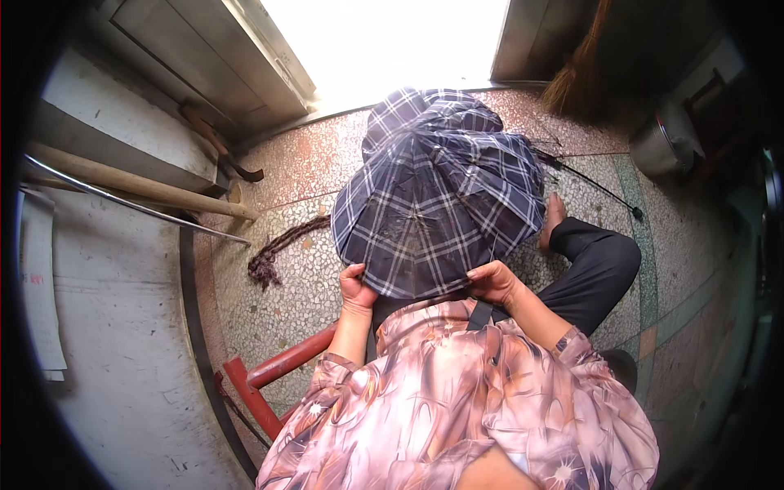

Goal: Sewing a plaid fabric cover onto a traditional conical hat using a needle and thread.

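Observation:
A dark blue plaid umbrella canopy (413, 214) with white lines spreads over my lap, its panels fanning from a centre and its far part bunched in folds. My left hand (358, 289) pinches the near left edge of the cloth between thumb and fingers. On the near right edge, my right hand (495, 280) grips the same hem. From under the canopy's right side, a thin black rod (594, 185) with a knobbed end sticks out over the floor. Whether it joins the canopy is hidden.
A braided dark cord (288, 245) lies on the terrazzo floor (294, 184) at left. Wooden poles (147, 187) and a hooked, wood-handled tool (220, 147) lean by the left wall. A straw broom (576, 70) and a bucket (661, 144) stand at right. A red frame (263, 392) is beside me.

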A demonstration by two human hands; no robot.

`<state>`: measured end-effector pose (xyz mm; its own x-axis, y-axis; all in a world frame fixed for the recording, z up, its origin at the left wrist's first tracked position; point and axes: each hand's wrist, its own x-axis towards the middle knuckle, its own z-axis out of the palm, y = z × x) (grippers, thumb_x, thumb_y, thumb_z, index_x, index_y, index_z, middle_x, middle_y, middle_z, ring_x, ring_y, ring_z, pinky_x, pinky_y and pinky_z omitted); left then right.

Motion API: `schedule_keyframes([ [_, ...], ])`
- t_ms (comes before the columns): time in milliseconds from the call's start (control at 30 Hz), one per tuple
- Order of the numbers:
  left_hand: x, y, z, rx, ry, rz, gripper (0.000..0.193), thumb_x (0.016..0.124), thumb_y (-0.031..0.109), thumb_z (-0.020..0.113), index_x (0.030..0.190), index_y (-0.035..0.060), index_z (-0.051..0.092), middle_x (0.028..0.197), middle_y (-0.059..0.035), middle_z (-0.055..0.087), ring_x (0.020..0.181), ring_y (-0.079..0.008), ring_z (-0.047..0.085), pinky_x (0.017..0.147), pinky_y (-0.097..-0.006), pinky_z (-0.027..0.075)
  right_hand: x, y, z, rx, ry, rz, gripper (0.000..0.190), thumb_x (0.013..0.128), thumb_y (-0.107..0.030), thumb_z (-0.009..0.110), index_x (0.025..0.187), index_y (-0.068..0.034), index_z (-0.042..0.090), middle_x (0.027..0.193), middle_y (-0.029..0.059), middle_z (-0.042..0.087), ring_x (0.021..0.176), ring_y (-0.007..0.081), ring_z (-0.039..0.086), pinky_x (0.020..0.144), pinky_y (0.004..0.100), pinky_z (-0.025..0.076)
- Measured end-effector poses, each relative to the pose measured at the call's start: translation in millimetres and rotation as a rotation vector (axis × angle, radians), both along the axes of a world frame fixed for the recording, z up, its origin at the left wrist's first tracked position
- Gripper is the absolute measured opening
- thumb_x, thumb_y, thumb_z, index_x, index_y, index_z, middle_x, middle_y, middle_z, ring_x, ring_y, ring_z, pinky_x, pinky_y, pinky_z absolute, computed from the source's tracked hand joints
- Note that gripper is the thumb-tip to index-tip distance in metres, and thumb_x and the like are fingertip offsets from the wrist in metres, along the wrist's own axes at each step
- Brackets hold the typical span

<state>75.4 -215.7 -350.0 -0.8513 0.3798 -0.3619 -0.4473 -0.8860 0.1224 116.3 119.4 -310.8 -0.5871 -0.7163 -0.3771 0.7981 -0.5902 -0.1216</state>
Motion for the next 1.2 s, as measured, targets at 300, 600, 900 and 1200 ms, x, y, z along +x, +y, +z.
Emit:
schedule_keyframes([
  [300, -3, -9, -10, -0.002, 0.020, -0.050, 0.056, 0.071, 0.006, 0.060, 0.124, -0.0113, 0.053, 0.124, -0.0230, 0.061, 0.115, -0.0383, 0.059, 0.109, -0.0506, 0.040, 0, -6, -8, 0.007, -0.015, 0.000, 0.029, 0.079, -0.004, 0.063, 0.105, 0.007, 0.066, 0.105, 0.0155, 0.070, 0.100, 0.0279, 0.065, 0.101, 0.0423, 0.043],
  [600, -16, -9, 33, -0.323, -0.228, -0.068, 0.055, 0.067, 0.001, 0.061, 0.121, -0.0089, 0.055, 0.121, -0.0219, 0.063, 0.116, -0.0350, 0.059, 0.107, -0.0454, 0.042, 4, -3, -12, 0.107, -0.022, -0.014, 0.027, 0.079, -0.004, 0.064, 0.103, 0.007, 0.067, 0.104, 0.0152, 0.070, 0.097, 0.0258, 0.066, 0.098, 0.0389, 0.046],
  [900, -61, 49, 138, -2.122, 0.911, 0.513, 0.064, 0.090, 0.013, 0.053, 0.147, -0.0003, 0.029, 0.156, -0.0225, 0.021, 0.147, -0.0357, 0.013, 0.118, -0.0460, 0.012, 7, 2, -25, 0.194, -0.040, 0.007, 0.016, 0.079, -0.004, 0.067, 0.093, 0.004, 0.071, 0.094, 0.0114, 0.072, 0.085, 0.0212, 0.067, 0.087, 0.0345, 0.051],
  [1200, -21, 153, 108, -2.155, 1.628, -0.281, 0.060, 0.089, 0.041, 0.056, 0.138, 0.0064, 0.049, 0.154, -0.0127, 0.032, 0.147, -0.0290, 0.017, 0.118, -0.0514, 0.005, 2, -3, -17, 0.094, 0.105, 0.011, 0.038, 0.087, -0.017, 0.064, 0.118, 0.004, 0.060, 0.114, 0.0131, 0.066, 0.101, 0.0220, 0.063, 0.086, 0.0359, 0.052],
])
